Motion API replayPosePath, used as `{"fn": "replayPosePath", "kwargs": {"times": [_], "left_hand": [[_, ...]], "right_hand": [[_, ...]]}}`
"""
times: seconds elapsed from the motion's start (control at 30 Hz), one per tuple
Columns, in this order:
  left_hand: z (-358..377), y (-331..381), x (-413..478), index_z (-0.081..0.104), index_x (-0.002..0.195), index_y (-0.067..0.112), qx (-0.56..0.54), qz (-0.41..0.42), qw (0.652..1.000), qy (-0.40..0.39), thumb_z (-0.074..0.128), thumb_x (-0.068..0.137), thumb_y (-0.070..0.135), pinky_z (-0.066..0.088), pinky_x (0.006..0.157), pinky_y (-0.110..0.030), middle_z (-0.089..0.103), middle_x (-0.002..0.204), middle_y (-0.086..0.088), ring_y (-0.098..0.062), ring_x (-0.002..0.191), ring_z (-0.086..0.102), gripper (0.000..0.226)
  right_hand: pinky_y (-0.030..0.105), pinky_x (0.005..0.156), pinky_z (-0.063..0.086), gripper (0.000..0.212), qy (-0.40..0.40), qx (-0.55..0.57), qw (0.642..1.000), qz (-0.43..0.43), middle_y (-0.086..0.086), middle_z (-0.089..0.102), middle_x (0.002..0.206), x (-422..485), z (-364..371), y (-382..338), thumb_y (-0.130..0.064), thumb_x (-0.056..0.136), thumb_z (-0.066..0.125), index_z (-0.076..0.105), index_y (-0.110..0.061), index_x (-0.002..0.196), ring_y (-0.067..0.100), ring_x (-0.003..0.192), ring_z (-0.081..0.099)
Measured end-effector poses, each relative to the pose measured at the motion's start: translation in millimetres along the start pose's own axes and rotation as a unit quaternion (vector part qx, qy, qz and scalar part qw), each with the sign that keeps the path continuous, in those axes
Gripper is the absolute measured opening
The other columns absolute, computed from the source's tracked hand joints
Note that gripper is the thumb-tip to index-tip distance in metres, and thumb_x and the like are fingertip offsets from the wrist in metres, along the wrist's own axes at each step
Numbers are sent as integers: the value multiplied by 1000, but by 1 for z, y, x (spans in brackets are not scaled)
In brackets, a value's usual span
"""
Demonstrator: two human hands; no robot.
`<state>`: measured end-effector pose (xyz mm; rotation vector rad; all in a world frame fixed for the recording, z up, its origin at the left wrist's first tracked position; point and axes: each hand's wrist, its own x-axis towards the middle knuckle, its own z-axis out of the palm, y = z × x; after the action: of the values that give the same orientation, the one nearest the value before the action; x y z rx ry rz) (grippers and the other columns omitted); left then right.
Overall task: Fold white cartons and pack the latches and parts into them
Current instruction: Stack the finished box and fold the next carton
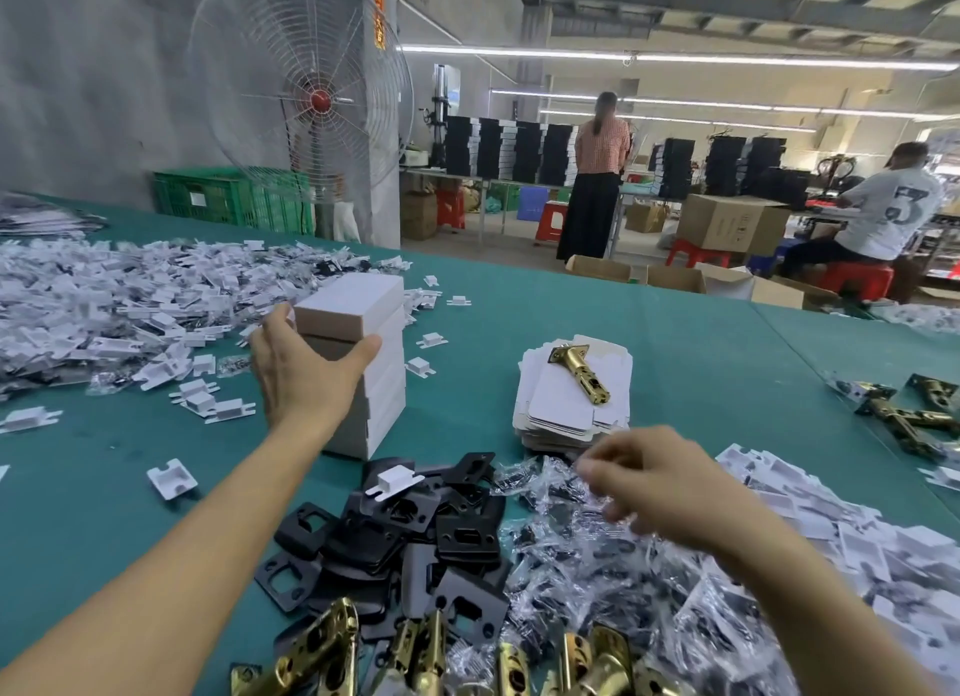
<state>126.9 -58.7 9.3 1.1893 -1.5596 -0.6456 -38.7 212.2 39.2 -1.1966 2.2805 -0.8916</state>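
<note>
Head view: at the middle of the green table [675,342], the left hand [306,378] clamps the top folded white carton [353,300] of a stack [382,404]. The right hand [654,482], blurred, hovers over clear parts bags [597,565] near the front edge; I cannot tell its grip. A brass latch [576,370] lies on flat carton blanks [571,409].
</note>
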Motion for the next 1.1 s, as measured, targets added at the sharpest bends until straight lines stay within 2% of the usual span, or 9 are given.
{"fn": "replayPosePath", "kwargs": {"times": [0.07, 0.17, 0.23, 0.37, 0.53, 0.63, 0.77, 0.9, 1.1], "left_hand": [[-4, 4, -14, 34, 146, 16, -11, 43, 998, 47, 86, 72, 42, 37, 103, -45, 34, 144, -12, -30, 132, 36, 93], [-6, 19, -45, 59, 116, 10, -23, 262, 956, 129, 75, 79, 32, 40, 91, -41, 54, 116, -12, -29, 109, 48, 46], [1, 31, -62, 66, 94, 16, -35, 366, 930, 15, 65, 83, 33, 43, 83, -35, 62, 95, -1, -20, 93, 53, 21], [38, 53, -73, 68, 100, 30, 42, 288, 898, -329, 67, 90, 38, 45, 98, -38, 64, 105, 12, -11, 108, 55, 13], [90, 74, -73, 65, 124, 27, 115, 256, 859, -429, 66, 88, 49, 44, 104, -38, 61, 133, 5, -18, 125, 53, 42], [108, 74, -78, 62, 122, 22, 213, 274, 818, -459, 63, 85, 61, 52, 92, -41, 63, 125, 0, -25, 116, 57, 54], [119, 69, -86, 60, 107, 14, 218, 311, 820, -429, 67, 83, 56, 54, 80, -41, 60, 110, -1, -26, 99, 58, 49], [125, 68, -87, 52, 100, 17, 207, 319, 822, -425, 66, 82, 57, 51, 74, -40, 55, 102, 1, -24, 90, 54, 46], [135, 73, -83, 54, 98, 21, 229, 325, 821, -410, 65, 81, 60, 45, 70, -35, 59, 100, 2, -26, 92, 56, 43]], "right_hand": [[36, 73, 59, 16, 64, -69, 995, 20, 5, 74, 92, 45, -6, 6, -26, 94, 58, 71, -22, 102, 19, 79, 69], [38, 90, 50, 40, 142, -105, 983, 40, 16, 62, 126, 107, -7, 17, -17, 95, 52, 54, -13, 135, 32, 109, 60], [40, 95, 46, 44, 155, -138, 977, 44, 15, 56, 136, 135, -3, 28, -21, 96, 52, 47, -9, 138, 36, 122, 50], [36, 74, 39, 22, 180, -208, 960, 55, 18, 61, 112, 159, 5, 43, -33, 95, 50, 55, -12, 93, 39, 106, 50], [33, 60, 32, 33, 231, -181, 955, 37, 11, 54, 77, 162, 8, 48, -30, 95, 51, 50, -11, 68, 39, 87, 53], [32, 52, 27, 41, 251, -65, 963, 76, 6, 50, 61, 158, 1, 47, -33, 97, 52, 60, -3, 69, 35, 73, 48], [34, 65, 40, 36, 266, 158, 947, 91, 12, 55, 78, 155, -11, 55, -27, 94, 61, 69, 8, 95, 26, 73, 45], [61, 97, 49, 31, 252, 262, 925, 107, 12, 56, 82, 159, -15, 66, -25, 94, 63, 67, 2, 80, 26, 81, 49], [51, 96, 54, 25, 250, 326, 905, 106, 8, 63, 79, 164, -16, 76, -22, 94, 64, 66, -7, 73, 22, 81, 62]]}}
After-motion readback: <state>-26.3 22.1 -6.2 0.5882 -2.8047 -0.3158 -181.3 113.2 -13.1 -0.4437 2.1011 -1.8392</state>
